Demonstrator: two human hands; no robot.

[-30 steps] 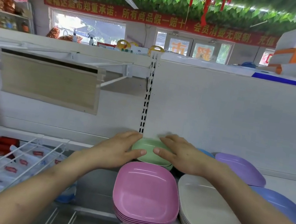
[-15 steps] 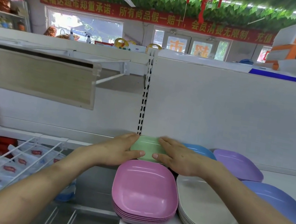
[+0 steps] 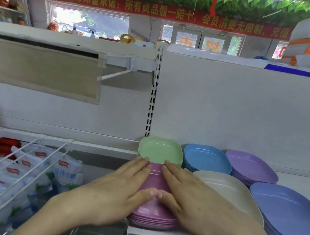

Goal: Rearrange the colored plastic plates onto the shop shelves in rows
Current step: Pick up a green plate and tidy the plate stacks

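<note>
Stacks of coloured plastic plates stand on the white shelf (image 3: 301, 185). In the back row are green plates (image 3: 160, 149), blue plates (image 3: 206, 158) and purple plates (image 3: 249, 166). In front lie pink plates (image 3: 151, 211), cream plates (image 3: 226, 186) and periwinkle plates (image 3: 292, 216). My left hand (image 3: 117, 190) and my right hand (image 3: 192, 199) lie flat with straight fingers on the pink stack, thumbs meeting in the middle. Their fingertips reach the front edge of the green stack.
A perforated upright (image 3: 152, 97) divides the white back panel. To the left a wire rack (image 3: 13, 158) holds white packets (image 3: 55, 171). A beige panel (image 3: 46, 69) hangs above it, with a peg hook (image 3: 116, 74) sticking out.
Both hands have drawn back from the sides of the green stack and now lie on the pink stack. The blue stack behind is now uncovered.
</note>
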